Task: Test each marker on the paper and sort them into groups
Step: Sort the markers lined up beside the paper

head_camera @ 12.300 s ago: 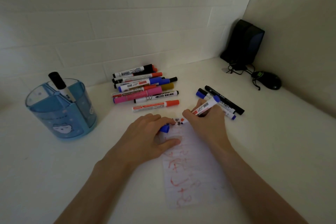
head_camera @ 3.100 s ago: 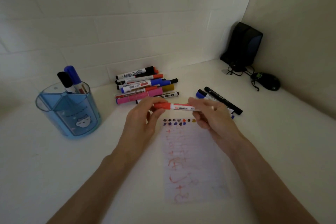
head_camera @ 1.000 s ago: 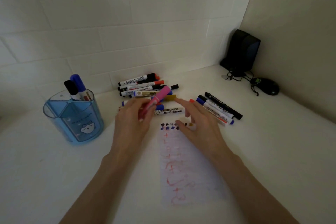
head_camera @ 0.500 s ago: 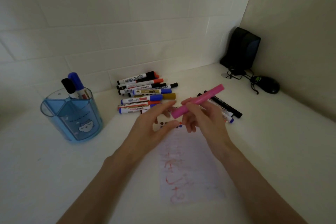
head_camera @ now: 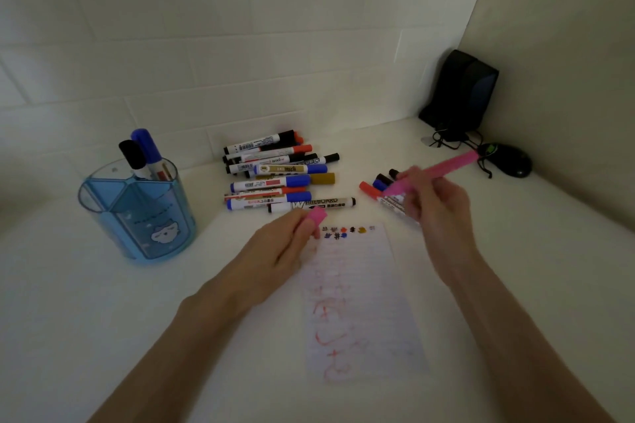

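Testing the pink marker (head_camera: pixel 443 166): right hand (head_camera: pixel 436 206) pinches it, left hand (head_camera: pixel 278 247) clutches its cap (head_camera: pixel 316 216). Next, I'd guess, scribble on the paper (head_camera: pixel 360 285).

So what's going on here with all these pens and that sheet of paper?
A person is testing markers. The right hand grips a pink marker held in the air, while the left hand pinches its pink cap at the top of a lined white paper sheet. That sheet carries a row of small coloured test marks. A pile of capped markers lies behind it, a smaller group lies to the right, and a translucent blue plastic cup holds a few more.
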The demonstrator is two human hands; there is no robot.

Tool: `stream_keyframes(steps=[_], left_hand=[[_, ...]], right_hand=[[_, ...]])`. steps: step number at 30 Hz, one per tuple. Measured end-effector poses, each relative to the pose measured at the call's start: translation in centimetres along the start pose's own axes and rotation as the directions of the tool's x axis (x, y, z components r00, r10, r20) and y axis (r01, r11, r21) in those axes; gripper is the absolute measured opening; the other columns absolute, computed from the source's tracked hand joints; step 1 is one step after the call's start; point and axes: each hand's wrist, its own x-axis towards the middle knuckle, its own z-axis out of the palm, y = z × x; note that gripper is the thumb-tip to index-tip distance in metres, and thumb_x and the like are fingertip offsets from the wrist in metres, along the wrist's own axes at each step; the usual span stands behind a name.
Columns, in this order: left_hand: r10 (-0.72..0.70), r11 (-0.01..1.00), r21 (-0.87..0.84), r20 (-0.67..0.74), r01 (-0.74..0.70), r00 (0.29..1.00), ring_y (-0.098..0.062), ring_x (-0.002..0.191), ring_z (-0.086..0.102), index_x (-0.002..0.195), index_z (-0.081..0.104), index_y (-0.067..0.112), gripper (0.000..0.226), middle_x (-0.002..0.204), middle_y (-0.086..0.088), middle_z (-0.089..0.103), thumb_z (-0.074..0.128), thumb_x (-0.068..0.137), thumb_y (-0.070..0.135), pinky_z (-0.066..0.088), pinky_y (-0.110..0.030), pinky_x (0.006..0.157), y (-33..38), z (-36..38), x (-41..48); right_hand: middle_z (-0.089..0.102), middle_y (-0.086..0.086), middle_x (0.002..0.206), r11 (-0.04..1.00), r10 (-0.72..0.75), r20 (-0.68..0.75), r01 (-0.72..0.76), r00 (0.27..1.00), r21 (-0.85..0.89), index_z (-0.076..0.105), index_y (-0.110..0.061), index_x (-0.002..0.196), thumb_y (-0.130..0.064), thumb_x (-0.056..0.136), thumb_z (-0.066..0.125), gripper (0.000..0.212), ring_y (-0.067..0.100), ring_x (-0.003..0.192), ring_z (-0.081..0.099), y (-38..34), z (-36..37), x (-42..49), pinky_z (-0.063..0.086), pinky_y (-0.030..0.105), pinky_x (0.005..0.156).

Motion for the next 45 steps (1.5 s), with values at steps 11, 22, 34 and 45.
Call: stream_keyframes(steps=[11, 22, 34, 45], left_hand=[[0.213, 0.896, 0.377, 0.103, -0.236, 0.972, -0.005, 0.126, 0.053, 0.119, 0.072, 0.033, 0.045, 0.127, 0.017, 0.066, 0.07, 0.083, 0.061, 0.043, -0.038, 0.106, -0.4, -0.1, 0.1], [0.236, 0.891, 0.375, 0.1, -0.257, 0.967, -0.001, 0.117, 0.053, 0.116, 0.07, 0.039, 0.044, 0.123, 0.019, 0.064, 0.065, 0.082, 0.067, 0.042, -0.024, 0.098, -0.6, 0.2, 0.0], [0.233, 0.899, 0.359, 0.096, -0.252, 0.968, -0.002, 0.119, 0.052, 0.117, 0.071, 0.038, 0.045, 0.126, 0.017, 0.062, 0.067, 0.082, 0.065, 0.043, -0.025, 0.1, -0.5, 0.2, -0.1], [0.226, 0.905, 0.35, 0.089, -0.243, 0.97, -0.002, 0.12, 0.051, 0.117, 0.07, 0.039, 0.043, 0.127, 0.018, 0.061, 0.068, 0.082, 0.064, 0.044, -0.029, 0.102, -0.7, 0.2, 0.0]], right_hand=[[0.069, 0.001, 0.061, 0.985, 0.101, -0.036, -0.105, 0.994, -0.14, 0.076, -0.008, 0.087, -0.033, 0.09, 0.081, 0.026, 0.013, 0.046, 0.058, 2.1, 1.8, -1.2, 0.046, 0.022, 0.045], [0.066, -0.013, 0.055, 0.929, 0.002, -0.038, -0.016, 0.999, -0.369, 0.062, -0.022, 0.061, -0.02, 0.081, 0.083, 0.029, -0.004, 0.05, 0.057, 4.4, 3.4, -1.1, 0.045, 0.008, 0.051], [0.058, -0.005, 0.053, 0.905, -0.082, 0.004, 0.077, 0.997, -0.418, 0.054, -0.013, 0.062, -0.018, 0.081, 0.08, 0.033, -0.003, 0.049, 0.048, 5.0, 3.3, -1.0, 0.041, 0.008, 0.051], [0.059, -0.015, 0.051, 0.923, -0.056, -0.018, 0.045, 0.998, -0.382, 0.059, -0.012, 0.066, -0.014, 0.084, 0.08, 0.028, -0.006, 0.054, 0.051, 4.5, 3.2, -0.9, 0.044, 0.007, 0.054]])
